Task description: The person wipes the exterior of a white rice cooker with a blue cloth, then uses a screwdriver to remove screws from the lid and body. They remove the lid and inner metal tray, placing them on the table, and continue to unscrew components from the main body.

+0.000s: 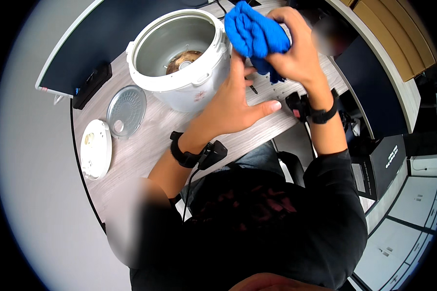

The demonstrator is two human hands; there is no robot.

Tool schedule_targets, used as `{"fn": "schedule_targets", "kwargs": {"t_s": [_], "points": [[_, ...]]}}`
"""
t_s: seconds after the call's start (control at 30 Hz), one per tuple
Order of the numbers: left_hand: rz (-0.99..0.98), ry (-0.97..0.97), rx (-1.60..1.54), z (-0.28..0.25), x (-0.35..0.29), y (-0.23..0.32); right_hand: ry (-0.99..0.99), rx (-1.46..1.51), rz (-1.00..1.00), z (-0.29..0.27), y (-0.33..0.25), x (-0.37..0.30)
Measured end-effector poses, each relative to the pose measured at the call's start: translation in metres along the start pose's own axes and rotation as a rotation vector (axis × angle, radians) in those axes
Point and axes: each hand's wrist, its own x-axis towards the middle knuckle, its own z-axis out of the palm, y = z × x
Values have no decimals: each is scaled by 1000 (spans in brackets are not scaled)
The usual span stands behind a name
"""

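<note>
A bunched blue cloth [257, 34] is gripped in my right hand [296, 51], raised above the far right part of the desk. My left hand [230, 109] is open beside the cooker, its thumb stretched out to the right and its fingers pointing up toward the cloth. Some of its fingertips are hidden, so I cannot tell whether they touch the cloth or the cooker wall. The white rice cooker body [192, 89] stands upright without a lid, and a brownish metal plate [183, 62] shows at its bottom.
Left of the cooker lie a round grey perforated disc [126, 111] and a white oval lid part [96, 150]. Small screws [278, 92] and a thin black piece [253, 89] lie below the cloth. A dark partition borders the desk [257, 131] behind; a black box [381, 167] stands right.
</note>
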Motion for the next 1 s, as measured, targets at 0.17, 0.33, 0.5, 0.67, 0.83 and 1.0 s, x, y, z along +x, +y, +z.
{"fn": "schedule_targets", "kwargs": {"t_s": [0.17, 0.33, 0.5, 0.67, 0.83, 1.0], "points": [[-24, -54, 156, -5, -15, 16, 64, 265, -84, 17, -23, -13], [-107, -60, 255, -27, -39, 36, -110, 460, 139, 25, -48, -28], [-140, 10, 453, -45, -51, 58, -48, 419, 149, 32, -52, -29], [341, 357, 803, -61, -38, 48, 135, 302, 187, 31, -36, -22], [197, 451, 946, -48, -20, 29, 216, 217, 202, 30, -20, -13], [121, 483, 1046, -44, -16, 19, 159, 146, 113, 41, -24, -9]]}}
